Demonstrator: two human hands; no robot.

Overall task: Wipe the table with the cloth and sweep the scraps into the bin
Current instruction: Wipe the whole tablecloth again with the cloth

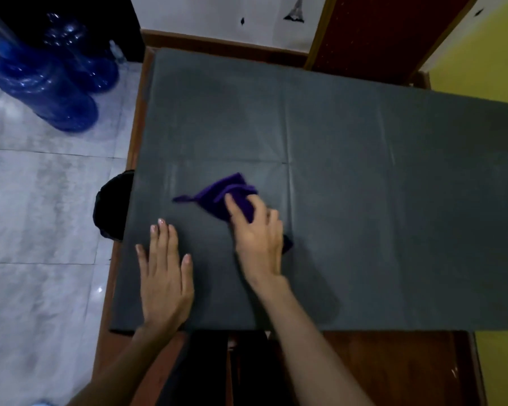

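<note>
1. Purple cloth (232,194) is lying bunched on the grey worktop (364,142), left of the middle and toward the near edge, with one thin corner trailing out to the left.
2. The right hand (257,238) is pressing down on the near-right part of the cloth, its fingers (232,208) curling over the fabric and grasping it; a dark bit of cloth is showing past the hand's right side.
3. The left hand (165,273) is lying flat on the worktop just left of the right hand, palm down, its fingers (162,232) released and spread, holding nothing and sitting apart from the cloth.
4. The grey covering is showing faint fold creases crossing near the cloth, and brown wood is peeking out along its left and near edges.
5. A dark round bin (112,205) is sitting on the floor against the left edge of the worktop, partly hidden under it, level with the cloth.
6. Two blue water jugs (50,83) are standing on the pale tiled floor (41,200) at the far left, well apart from the worktop.
7. No scraps are showing clearly on the grey surface; the picture is too dim and blurred to tell small bits.
8. Both forearms are reaching in from the bottom edge of the view.
</note>
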